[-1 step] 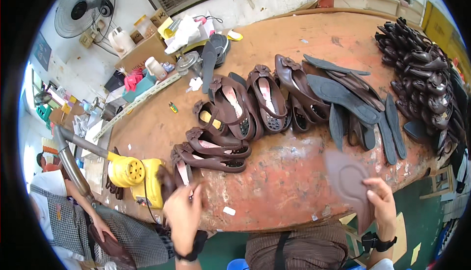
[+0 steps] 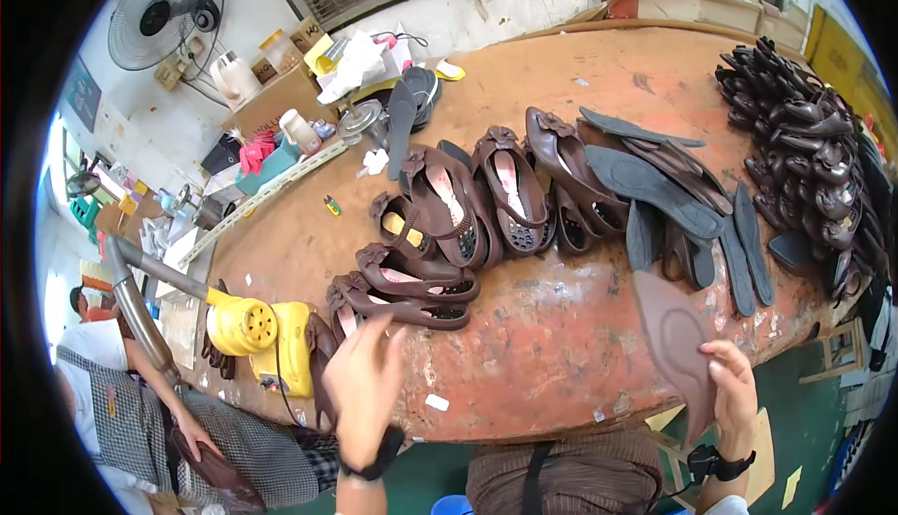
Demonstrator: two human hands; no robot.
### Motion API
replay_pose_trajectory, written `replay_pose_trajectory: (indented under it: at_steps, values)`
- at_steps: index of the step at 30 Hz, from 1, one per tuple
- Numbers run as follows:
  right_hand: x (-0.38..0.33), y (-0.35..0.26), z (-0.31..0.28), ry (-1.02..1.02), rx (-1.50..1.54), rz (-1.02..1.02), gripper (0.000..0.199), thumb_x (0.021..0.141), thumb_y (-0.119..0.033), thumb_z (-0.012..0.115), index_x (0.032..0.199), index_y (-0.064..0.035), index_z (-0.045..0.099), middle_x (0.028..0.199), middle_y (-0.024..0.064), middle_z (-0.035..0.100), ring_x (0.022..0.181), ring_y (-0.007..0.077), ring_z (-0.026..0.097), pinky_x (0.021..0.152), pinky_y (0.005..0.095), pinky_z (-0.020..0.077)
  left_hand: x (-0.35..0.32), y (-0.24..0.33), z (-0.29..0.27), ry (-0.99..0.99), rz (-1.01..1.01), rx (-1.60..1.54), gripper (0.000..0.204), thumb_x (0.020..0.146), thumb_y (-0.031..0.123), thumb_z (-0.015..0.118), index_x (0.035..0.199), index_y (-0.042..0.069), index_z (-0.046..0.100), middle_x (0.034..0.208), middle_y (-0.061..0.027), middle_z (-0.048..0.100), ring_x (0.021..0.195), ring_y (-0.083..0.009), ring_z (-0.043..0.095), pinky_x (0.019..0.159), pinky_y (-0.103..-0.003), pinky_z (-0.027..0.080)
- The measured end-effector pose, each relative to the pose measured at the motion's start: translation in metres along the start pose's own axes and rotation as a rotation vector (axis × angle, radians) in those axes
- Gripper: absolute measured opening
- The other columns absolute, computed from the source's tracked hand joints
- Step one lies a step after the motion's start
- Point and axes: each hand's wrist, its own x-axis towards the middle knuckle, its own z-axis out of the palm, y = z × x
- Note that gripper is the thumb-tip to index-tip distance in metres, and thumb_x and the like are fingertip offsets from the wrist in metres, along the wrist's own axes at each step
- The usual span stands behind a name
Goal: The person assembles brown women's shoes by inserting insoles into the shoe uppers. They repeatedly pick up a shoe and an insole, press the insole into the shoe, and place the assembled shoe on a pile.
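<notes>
My right hand (image 2: 733, 391) is closed on the edge of a brown insole (image 2: 675, 335), holding it raised over the front right of the table. My left hand (image 2: 363, 389), smeared by motion, has its fingers apart and nothing visible in them. Just left of it, a dark brown shoe (image 2: 323, 365) leans beside the yellow machine (image 2: 296, 348), partly hidden by the hand. Beyond my left hand lie brown strap shoes with flower trims, among them a flat shoe (image 2: 412, 309) and an upright-facing shoe (image 2: 513, 192).
Grey insoles (image 2: 653, 188) lie right of the shoes. A tall heap of dark shoes (image 2: 809, 164) fills the far right. At lower left a person in a checked apron (image 2: 234, 449) holds a brown shoe. Boxes and a teal bin (image 2: 267, 169) stand at the back left.
My left hand has moved slightly right and up, and its fingers have spread. The dark shoe beside it now shows more fully. The insole in my right hand has shifted a little right and downward.
</notes>
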Motion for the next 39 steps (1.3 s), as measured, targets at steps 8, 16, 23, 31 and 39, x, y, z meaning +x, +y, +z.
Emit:
replay_pose_trajectory:
  at_steps: [8, 16, 23, 31, 39]
  values:
    - [-0.016, 0.008, 0.002, -0.381, 0.273, -0.138, 0.062, 0.091, -0.019, 0.067, 0.137, 0.0154, 0.043, 0.12, 0.0344, 0.062, 0.098, 0.0449, 0.07, 0.076, 0.0547, 0.0606, 0.118, 0.029, 0.156, 0.061, -0.243, -0.132, 0.028, 0.083, 0.025, 0.074, 0.098, 0.002, 0.072, 0.151, -0.0164, 0.045, 0.141, -0.0453, 0.036, 0.109, -0.056, 0.037]
    - [-0.02, -0.004, 0.013, 0.056, 0.058, 0.163, 0.036, 0.088, -0.008, 0.061, 0.121, 0.0071, 0.062, 0.115, 0.0148, 0.07, 0.095, 0.0194, 0.068, 0.086, 0.0331, 0.0536, -0.029, 0.05, 0.059, -0.028, 0.183, -0.404, 0.012, 0.074, 0.004, 0.075, 0.083, -0.002, 0.068, 0.148, -0.0196, 0.049, 0.144, -0.0463, 0.033, 0.114, -0.051, 0.031]
    - [0.01, 0.001, 0.062, -0.518, -0.692, -0.392, 0.059, 0.095, -0.033, 0.063, 0.138, 0.0052, 0.05, 0.129, 0.02, 0.06, 0.1, 0.0295, 0.063, 0.085, 0.0407, 0.0503, -0.164, -0.005, 0.071, -0.302, 0.15, -0.162, 0.022, 0.074, -0.002, 0.071, 0.092, 0.011, 0.074, 0.156, -0.0235, 0.037, 0.146, -0.0505, 0.025, 0.117, -0.057, 0.024]
    - [0.022, 0.088, 0.16, -0.742, -1.074, -0.756, 0.034, 0.078, -0.013, 0.071, 0.11, -0.0012, 0.071, 0.116, 0.0147, 0.063, 0.105, 0.0295, 0.057, 0.094, 0.0419, 0.0436, -0.166, -0.013, 0.085, -0.091, -0.541, -0.587, 0.053, 0.09, -0.001, 0.068, 0.141, -0.001, 0.051, 0.109, -0.0114, 0.054, 0.087, -0.0159, 0.061, 0.071, -0.028, 0.052]
    - [0.013, 0.132, 0.203, -0.653, -0.918, -0.596, 0.034, 0.072, -0.01, 0.079, 0.105, -0.0068, 0.077, 0.115, 0.0124, 0.065, 0.099, 0.0302, 0.06, 0.089, 0.0425, 0.0483, -0.158, -0.03, 0.098, -0.127, -0.588, -0.733, 0.041, 0.088, -0.001, 0.074, 0.126, -0.004, 0.06, 0.098, -0.0029, 0.053, 0.071, -0.0057, 0.059, 0.056, -0.019, 0.05]
